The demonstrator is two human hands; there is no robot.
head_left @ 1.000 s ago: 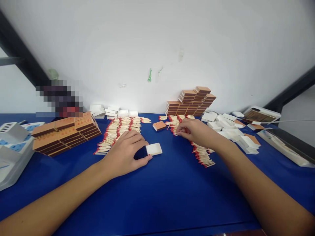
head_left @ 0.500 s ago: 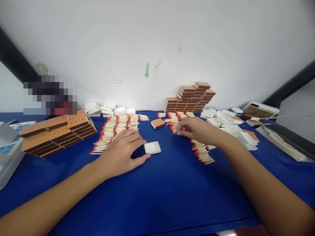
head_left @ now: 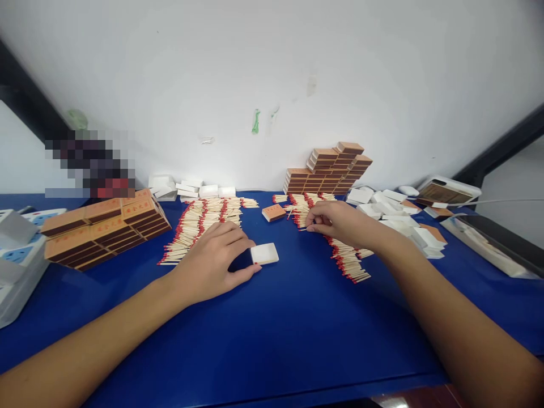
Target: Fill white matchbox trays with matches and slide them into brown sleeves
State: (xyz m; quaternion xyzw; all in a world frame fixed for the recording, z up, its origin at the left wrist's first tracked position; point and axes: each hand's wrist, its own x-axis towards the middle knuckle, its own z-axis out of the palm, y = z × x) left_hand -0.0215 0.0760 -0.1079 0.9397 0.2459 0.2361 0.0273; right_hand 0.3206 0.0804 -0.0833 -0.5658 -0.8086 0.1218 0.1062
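A small white matchbox tray [head_left: 264, 254] lies on the blue table. My left hand [head_left: 219, 255] grips its left end between thumb and forefinger, the other fingers curled over a spread of red-headed matches [head_left: 208, 212]. My right hand [head_left: 329, 221] is closed in a pinch at the right-hand spread of matches [head_left: 349, 263]. A single match [head_left: 302, 229] sticks out to the left from its fingertips. Between the two spreads rests an orange matchbox [head_left: 273, 213], with a few stray matches at its right side.
Matchboxes are stacked by the wall [head_left: 327, 175] and at the left [head_left: 106, 229]. White trays sit in a row at the back left [head_left: 208, 191] and in a heap on the right [head_left: 389, 209]. A dark, flat object [head_left: 497, 238] lies at the far right.
The view has shifted slightly. Both hands keep nearly the same places, the left one on the tray and the right one at the matches.
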